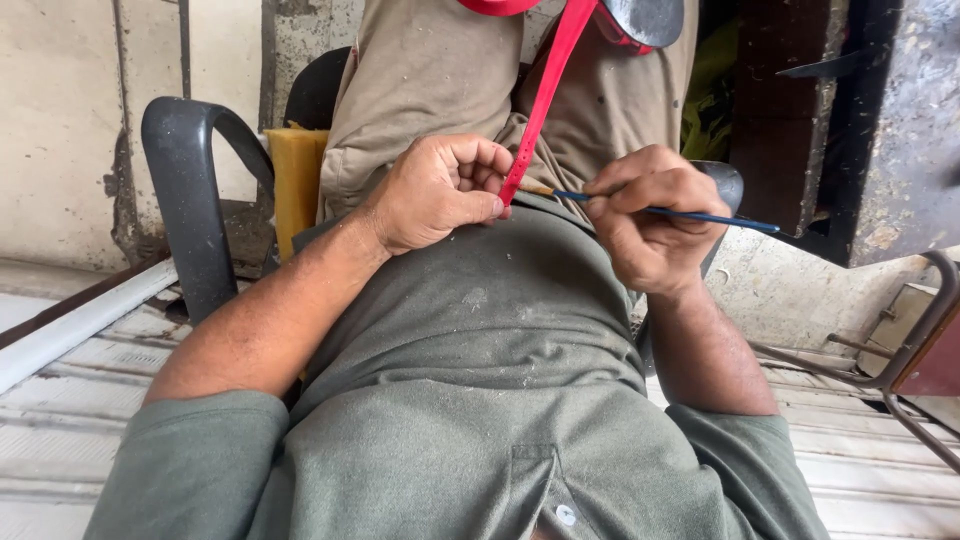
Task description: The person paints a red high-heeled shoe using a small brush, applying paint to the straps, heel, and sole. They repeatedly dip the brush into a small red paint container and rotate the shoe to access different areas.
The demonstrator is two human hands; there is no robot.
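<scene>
Looking down from the head camera, the view takes in a seated person in a grey-green shirt (480, 400) and khaki trousers (430, 70), both hands working just above the lap. Left hand (440, 190): closed into a loose fist, thumb pressed against the curled fingers, pinching the lower end of a red strap (545, 95). The strap runs up and slightly right from that grip to the top edge of the view, where it meets a red-and-grey object (630, 20) — only partly shown, kind not determinable. Small holes are visible along the strap near the fist. Right hand (650, 215): closed around a thin blue brush (700, 216), held like a pen, the handle projecting to the right past the fingers. The brush's pale tip (540, 189) points left and sits at the strap's lower end, touching or just beside it — contact cannot be confirmed. The two hands are close together, nearly meeting at the strap. Surroundings: a black chair armrest (185, 180) to the left, a yellow block (295, 180) standing just beside it against the trousers, a pale corrugated floor (70, 420) below, and a rusty metal frame (900, 360) at the right edge.
</scene>
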